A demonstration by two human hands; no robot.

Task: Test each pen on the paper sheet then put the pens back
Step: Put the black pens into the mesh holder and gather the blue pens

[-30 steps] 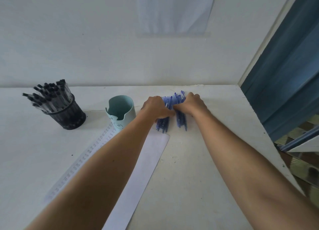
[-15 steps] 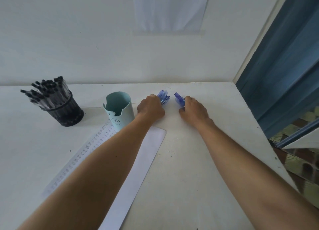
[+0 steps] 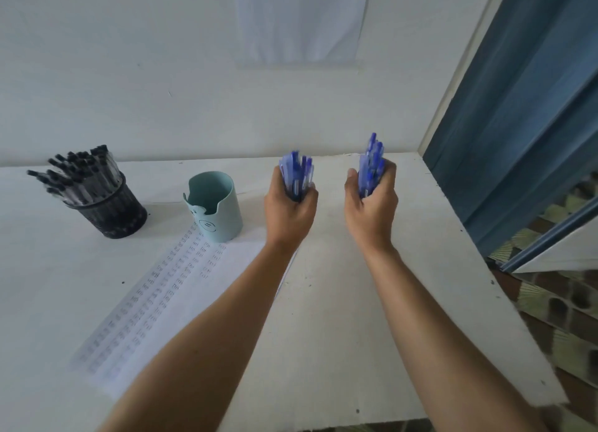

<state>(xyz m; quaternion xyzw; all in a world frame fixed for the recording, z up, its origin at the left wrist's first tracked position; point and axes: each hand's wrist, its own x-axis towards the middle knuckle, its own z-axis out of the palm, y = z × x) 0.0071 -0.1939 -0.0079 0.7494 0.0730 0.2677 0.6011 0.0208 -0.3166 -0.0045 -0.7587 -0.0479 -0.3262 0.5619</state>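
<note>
Left hand (image 3: 289,206) is curled tight round a bundle of blue pens (image 3: 296,172), held upright with the ends sticking out above the fingers. Right hand (image 3: 372,205) grips a second bundle (image 3: 372,161) the same way, and this one stands a bit higher. Both hands are raised above the table (image 3: 356,318), side by side with a gap between them, so the bundles are not touching. The pens are motion-blurred and I can't count them.

Teal cup (image 3: 215,205) stands upright on the table just left of the left hand. It has a notched rim and a small face mark on the front. It sits at the far end of the paper sheet (image 3: 155,305) — on the edge or just touching it, can't tell. The sheet runs diagonally from the cup toward the near left and is covered in rows of small written marks. The left forearm crosses above its right edge.

Black mesh pot (image 3: 110,213) is further left, well apart from both hands. It is packed with black-capped pens (image 3: 77,172), mostly leaning left.

Background — white wall with a pale sheet (image 3: 297,20) hanging on it, and a blue curtain (image 3: 517,107) past the table's right edge.
</note>
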